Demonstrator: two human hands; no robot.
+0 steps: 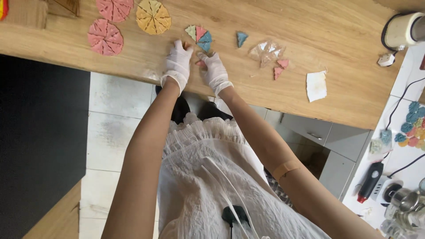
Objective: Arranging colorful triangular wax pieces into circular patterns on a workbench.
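You are working at the near edge of the wooden table [336,26] with both gloved hands, building a new disc out of small wedge-shaped pieces. Three full discs are already lying finished at the far left: two pink discs [105,37] and a yellow disc [152,17]. The disc in hand is only partly laid: a small multicoloured fan of wedges [200,37] in green, pink and blue is sitting just beyond your fingertips, so most of its circle seems to be missing. Your left hand [178,63] is resting flat on the wood with fingers spread, gripping nothing that I can see. Your right hand [214,68] is pinching a pink wedge [201,63] between its fingertips, just below the fan. A lone blue wedge [241,38] and two loose pink wedges [280,67] are waiting nearby. A clear plastic bag [266,51] is lying crumpled beside them; I cannot tell whether anything remains inside it.
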